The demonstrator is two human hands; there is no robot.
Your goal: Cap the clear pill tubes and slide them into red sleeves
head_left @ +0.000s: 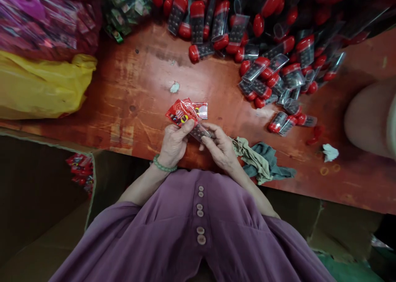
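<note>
Over the front of the table, both my hands hold one red printed plastic packet (182, 110) with a dark, dotted piece (199, 131) showing at its lower right end. My left hand (175, 144) pinches the packet's lower edge, its thumb lying on top. The fingers of my right hand (220, 148) are closed around the dark end. Just behind the packet shows a small red-and-white printed piece (202, 110); whether it is part of the packet I cannot tell. A green bead bracelet (164, 164) circles my left wrist.
Many red-capped clear cases with dark dotted insides (255, 69) are heaped at the back right. Crumpled cloths (262, 162) lie right of my hands, near a white bucket (368, 113). A yellow bag (40, 86) is at left, above a cardboard box (93, 183) holding red packets (81, 168).
</note>
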